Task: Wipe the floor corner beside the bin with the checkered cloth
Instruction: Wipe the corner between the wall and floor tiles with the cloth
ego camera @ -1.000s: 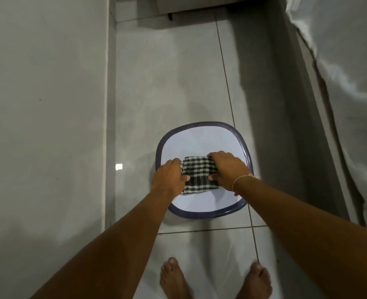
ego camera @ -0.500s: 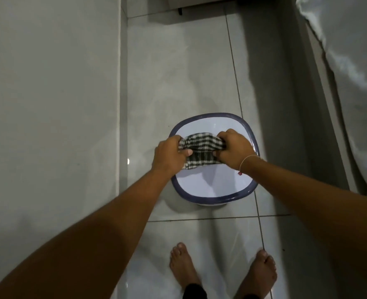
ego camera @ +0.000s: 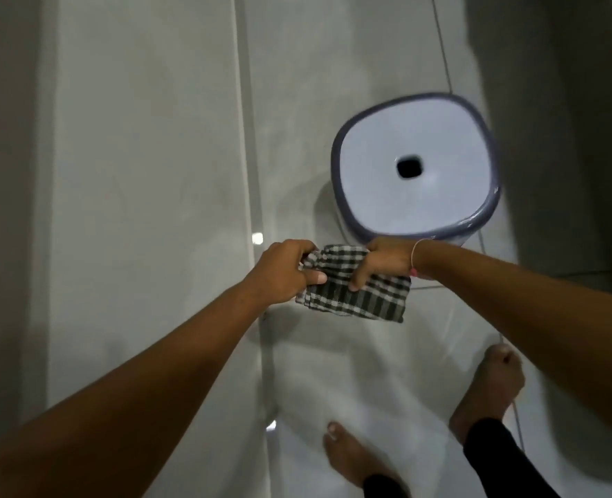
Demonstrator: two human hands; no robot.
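The folded black-and-white checkered cloth (ego camera: 358,294) hangs in the air in front of the bin, held at its upper edge by both hands. My left hand (ego camera: 285,269) pinches its left end and my right hand (ego camera: 387,262) grips its top right. The bin (ego camera: 414,167) is white with a grey-purple rim and a flat lid with a small dark square hole in the middle. It stands on the pale tiled floor (ego camera: 351,372), just beyond and right of the cloth.
A pale wall (ego camera: 135,174) runs along the left, meeting the floor at a glossy skirting strip (ego camera: 257,210). My two bare feet (ego camera: 487,386) stand on the tiles below the cloth. A dark shadowed surface fills the far right.
Both hands have lifted the cloth off the bin's lid and carried it toward me and to the left, baring the lid's hole. The view has swung left.
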